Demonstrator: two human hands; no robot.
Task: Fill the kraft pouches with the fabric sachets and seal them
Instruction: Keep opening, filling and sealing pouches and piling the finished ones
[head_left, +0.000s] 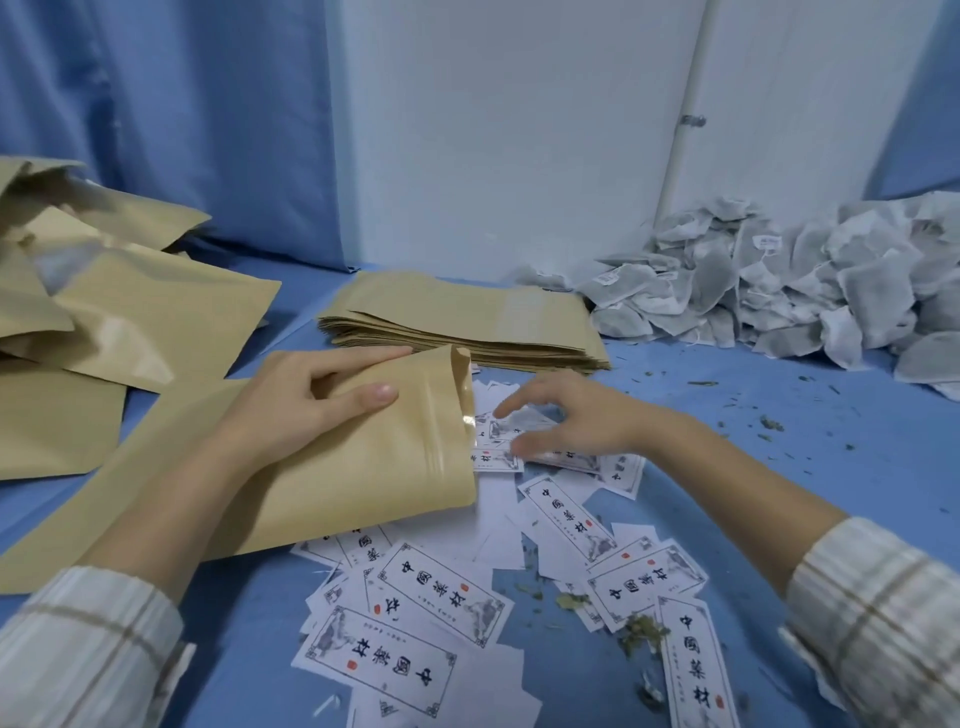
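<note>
A kraft pouch (332, 478) lies flat in front of me, its open mouth facing right. My left hand (306, 400) rests on its upper part, thumb and fingers stretched toward the mouth. My right hand (566, 415) hovers just right of the mouth with fingers spread over the printed paper labels (441, 592); whether it touches one is unclear. A stack of flat empty pouches (467, 327) sits behind. Grey-white fabric sachets (779, 280) are heaped at the far right.
Filled or loose kraft pouches (104, 312) pile up at the left. Printed labels scatter across the blue tabletop (779, 467) in front, with dried herb crumbs among them and to the right. A white wall and blue curtain stand behind.
</note>
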